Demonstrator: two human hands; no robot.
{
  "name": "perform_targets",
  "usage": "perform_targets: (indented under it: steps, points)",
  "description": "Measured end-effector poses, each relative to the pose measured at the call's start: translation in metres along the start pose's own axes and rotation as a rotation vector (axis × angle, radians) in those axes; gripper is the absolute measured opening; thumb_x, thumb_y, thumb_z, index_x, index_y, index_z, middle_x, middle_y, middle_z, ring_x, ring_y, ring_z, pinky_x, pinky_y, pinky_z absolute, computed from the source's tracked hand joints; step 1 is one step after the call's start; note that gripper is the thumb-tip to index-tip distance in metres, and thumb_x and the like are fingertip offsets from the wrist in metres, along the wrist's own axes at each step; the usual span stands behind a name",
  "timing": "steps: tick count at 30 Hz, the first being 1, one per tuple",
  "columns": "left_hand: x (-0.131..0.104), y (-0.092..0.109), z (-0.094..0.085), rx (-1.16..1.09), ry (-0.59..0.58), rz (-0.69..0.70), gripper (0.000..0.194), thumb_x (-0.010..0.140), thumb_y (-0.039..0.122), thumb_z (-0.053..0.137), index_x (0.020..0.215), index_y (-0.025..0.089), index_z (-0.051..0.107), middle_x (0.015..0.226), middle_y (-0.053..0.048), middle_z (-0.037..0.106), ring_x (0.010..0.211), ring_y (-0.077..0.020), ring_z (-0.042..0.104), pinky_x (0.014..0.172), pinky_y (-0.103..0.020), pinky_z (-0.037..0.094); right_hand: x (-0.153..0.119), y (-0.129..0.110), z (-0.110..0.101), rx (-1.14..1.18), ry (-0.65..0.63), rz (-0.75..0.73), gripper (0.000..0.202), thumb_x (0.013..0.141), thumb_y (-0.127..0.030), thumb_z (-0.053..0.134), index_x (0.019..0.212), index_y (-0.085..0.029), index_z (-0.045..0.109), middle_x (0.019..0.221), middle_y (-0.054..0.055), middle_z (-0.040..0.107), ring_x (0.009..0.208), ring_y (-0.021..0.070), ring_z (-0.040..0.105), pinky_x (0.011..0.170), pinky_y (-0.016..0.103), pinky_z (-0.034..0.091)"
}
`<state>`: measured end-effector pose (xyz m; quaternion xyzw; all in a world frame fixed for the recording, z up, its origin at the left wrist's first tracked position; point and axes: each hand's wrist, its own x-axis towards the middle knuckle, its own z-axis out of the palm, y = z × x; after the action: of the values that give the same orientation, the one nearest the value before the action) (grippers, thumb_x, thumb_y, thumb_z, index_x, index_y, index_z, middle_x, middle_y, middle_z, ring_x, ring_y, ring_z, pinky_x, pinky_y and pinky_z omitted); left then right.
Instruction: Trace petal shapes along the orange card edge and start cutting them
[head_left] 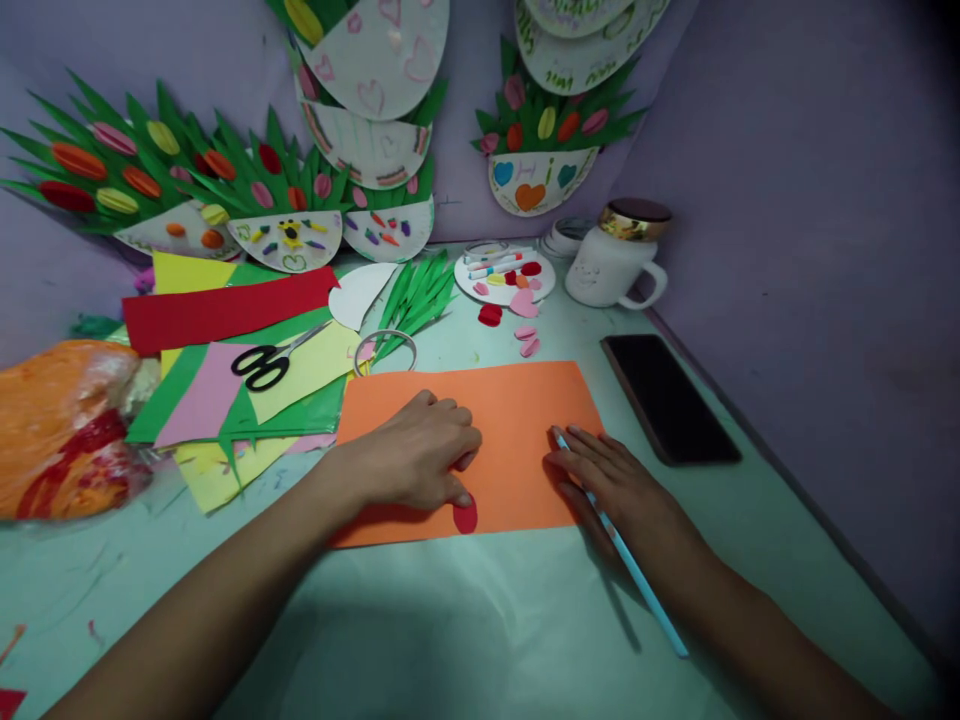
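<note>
An orange paper sheet [517, 410] lies flat on the pale green table. My left hand [424, 450] rests on it, fingers curled, with the thumb touching a small red paper oval [466, 515] near the sheet's front edge. On the sheet's right side, my right hand [611, 480] holds a light blue pencil [645, 585] between its fingers. The pencil slants from the sheet toward the lower right. What lies beneath the left hand's curled fingers is hidden.
Black-handled scissors [262, 367] lie on coloured papers at the left, beside an orange plastic bag [60, 430]. Behind the sheet are a tape ring [413, 350] and a paper plate [480, 290] with cutouts. A phone [670, 400] and a lidded mug [604, 268] stand right.
</note>
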<state>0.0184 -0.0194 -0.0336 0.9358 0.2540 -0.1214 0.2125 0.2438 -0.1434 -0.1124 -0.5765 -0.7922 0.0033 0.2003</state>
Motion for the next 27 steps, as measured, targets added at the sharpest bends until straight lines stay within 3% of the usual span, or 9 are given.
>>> perform_targets:
  steps: [14,27]
  points:
    - [-0.002,-0.002,-0.004,0.009,-0.039,0.027,0.028,0.078,0.034,0.071,0.071,0.019,0.049,0.08,0.0,0.051,0.077,-0.0189,0.04,0.071,-0.033,0.028,-0.001,-0.002,0.003,0.037,0.067,0.024,0.025,0.095,-0.019,0.04,0.113,-0.025,0.055,0.129,0.009,0.063,0.121,0.026,0.058,0.099,0.05,0.047]
    - [0.001,-0.007,0.005,-0.044,0.027,0.075,0.03,0.077,0.034,0.071,0.068,0.019,0.046,0.077,0.0,0.049,0.074,-0.0181,0.038,0.069,-0.033,0.027,-0.006,0.005,0.015,0.081,0.123,0.112,0.026,0.092,-0.017,0.039,0.111,-0.024,0.056,0.129,0.009,0.064,0.122,0.0267,0.057,0.101,0.052,0.044]
